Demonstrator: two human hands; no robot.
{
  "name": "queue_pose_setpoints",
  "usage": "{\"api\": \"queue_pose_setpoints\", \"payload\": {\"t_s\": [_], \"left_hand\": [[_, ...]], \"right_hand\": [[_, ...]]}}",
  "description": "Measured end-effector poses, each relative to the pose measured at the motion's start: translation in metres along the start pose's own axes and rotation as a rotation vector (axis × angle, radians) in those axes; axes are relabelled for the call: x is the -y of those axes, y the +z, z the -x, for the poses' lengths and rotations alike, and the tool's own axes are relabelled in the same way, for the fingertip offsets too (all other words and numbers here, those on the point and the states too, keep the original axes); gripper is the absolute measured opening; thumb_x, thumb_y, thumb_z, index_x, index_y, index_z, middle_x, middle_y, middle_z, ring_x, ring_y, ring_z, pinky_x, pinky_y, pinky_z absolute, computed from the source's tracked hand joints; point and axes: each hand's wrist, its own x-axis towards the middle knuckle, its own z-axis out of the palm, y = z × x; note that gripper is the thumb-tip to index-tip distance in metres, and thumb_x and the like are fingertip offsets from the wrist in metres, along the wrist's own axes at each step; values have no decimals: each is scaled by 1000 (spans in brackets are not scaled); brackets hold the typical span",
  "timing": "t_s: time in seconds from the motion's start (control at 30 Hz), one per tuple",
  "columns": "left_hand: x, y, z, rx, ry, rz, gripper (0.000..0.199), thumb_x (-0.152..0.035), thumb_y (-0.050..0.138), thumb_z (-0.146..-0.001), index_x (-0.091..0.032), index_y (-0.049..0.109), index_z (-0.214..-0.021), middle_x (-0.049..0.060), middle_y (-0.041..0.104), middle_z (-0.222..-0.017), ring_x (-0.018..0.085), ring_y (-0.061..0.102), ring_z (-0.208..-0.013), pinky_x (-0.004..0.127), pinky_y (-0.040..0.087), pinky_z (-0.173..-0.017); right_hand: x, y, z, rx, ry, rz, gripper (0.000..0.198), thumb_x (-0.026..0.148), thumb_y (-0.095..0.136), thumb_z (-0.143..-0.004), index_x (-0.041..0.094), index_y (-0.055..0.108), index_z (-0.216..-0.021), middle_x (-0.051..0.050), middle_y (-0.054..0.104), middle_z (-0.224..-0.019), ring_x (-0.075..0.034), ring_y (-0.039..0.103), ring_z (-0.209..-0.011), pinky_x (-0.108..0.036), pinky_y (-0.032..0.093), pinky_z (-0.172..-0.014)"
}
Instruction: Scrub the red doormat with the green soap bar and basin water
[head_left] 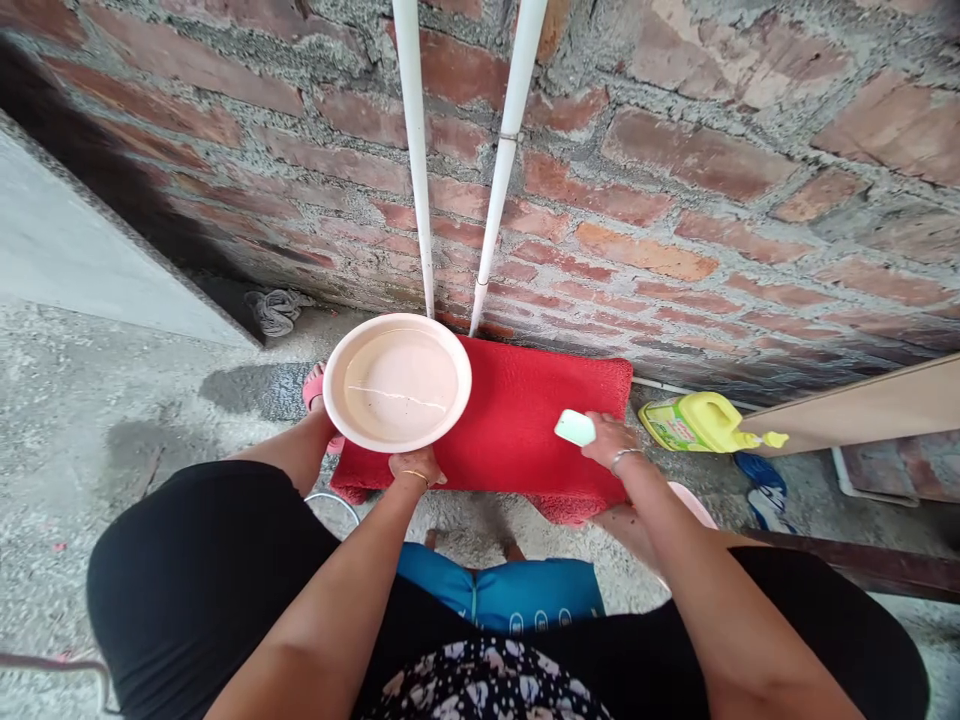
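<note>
A pale pink basin (397,420) with water in it is at the left end of a red cloth or mat (517,410). My left hand (416,465) is closed at the basin's near side, just under the rim, with most fingertips hidden. My right hand (611,440) grips a pale mint-and-white scrub brush (575,428) over the right part of the red mat. The brush's underside cannot be seen. The mat lies over a low support and hangs down at its near edge.
Two white pipes (499,200) run down the brick wall (660,260) behind the mat. A yellow detergent bottle (686,422) stands right of the mat, near a wooden board (862,405). Wet patches mark the concrete floor (150,400) at left. Part of a pink container (694,505) shows beneath my right forearm.
</note>
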Motion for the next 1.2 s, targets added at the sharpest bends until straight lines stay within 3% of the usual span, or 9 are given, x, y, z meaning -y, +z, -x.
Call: {"api": "queue_pose_setpoints", "payload": {"t_s": [0.13, 0.27, 0.4, 0.53, 0.63, 0.73, 0.97, 1.07, 1.2], "left_hand": [[1, 5, -5, 16, -30, -78, 85, -54, 77, -44, -25, 55, -120, 11, 52, -134, 35, 37, -130, 43, 39, -100], [-1, 5, -7, 19, -44, -70, 90, -54, 80, -40, -27, 54, -122, 11, 52, -134, 36, 39, -129, 45, 38, -100], [-4, 1, -6, 31, -42, -94, 91, -49, 82, -39, -27, 54, -123, 10, 52, -134, 35, 41, -127, 45, 39, -100], [-5, -2, -2, 41, -31, -127, 91, -48, 81, -41, -24, 54, -124, 11, 51, -135, 34, 42, -127, 42, 40, -100], [-5, -5, 2, 37, -17, -111, 82, -46, 80, -43, -25, 57, -119, 10, 52, -135, 34, 44, -125, 42, 42, -97], [-4, -7, 4, 35, 6, -95, 80, -45, 80, -45, -22, 57, -118, 11, 53, -133, 35, 46, -123, 42, 44, -95], [-3, -6, 3, 10, -2, -128, 89, -46, 78, -44, -22, 52, -125, 12, 50, -136, 34, 46, -123, 42, 45, -94], [-4, -5, 2, 5, -6, -130, 85, -46, 78, -44, -23, 55, -122, 12, 52, -134, 34, 48, -122, 42, 46, -92], [-5, -5, 0, -3, -20, -86, 83, -42, 80, -41, -21, 58, -118, 14, 54, -131, 35, 50, -119, 43, 46, -92]], "right_hand": [[84, -13, -18, -27, -187, -24, 64, 33, 62, -71, 23, 42, -130, -12, 51, -121, -26, 50, -108, -37, 37, -88], [104, -16, -33, -2, -229, -25, 65, 31, 63, -71, 23, 40, -132, -12, 50, -122, -27, 49, -109, -38, 37, -89], [48, -5, -33, 16, -133, -21, 66, 30, 64, -69, 23, 42, -131, -11, 52, -119, -26, 52, -107, -37, 39, -87], [-43, 6, -13, 71, 108, 13, 63, 26, 65, -66, 20, 48, -126, -12, 56, -114, -26, 57, -102, -35, 42, -81], [-89, 9, 8, 100, 260, 50, 49, 25, 62, -68, 16, 57, -116, -16, 58, -109, -29, 58, -99, -37, 42, -76], [-89, 12, 27, 83, 261, -9, 52, 27, 63, -66, 17, 56, -117, -16, 58, -109, -27, 58, -96, -35, 42, -74], [-13, 44, 45, 66, -110, -29, 70, 22, 64, -65, 22, 44, -132, -9, 53, -118, -23, 51, -106, -31, 38, -86], [-37, 51, 52, 90, -74, 34, 65, 20, 63, -67, 20, 46, -129, -11, 53, -118, -24, 51, -106, -33, 37, -87], [-93, 46, 65, 87, 172, 55, 48, 20, 61, -70, 15, 54, -117, -16, 55, -113, -28, 54, -103, -36, 38, -83]]}}
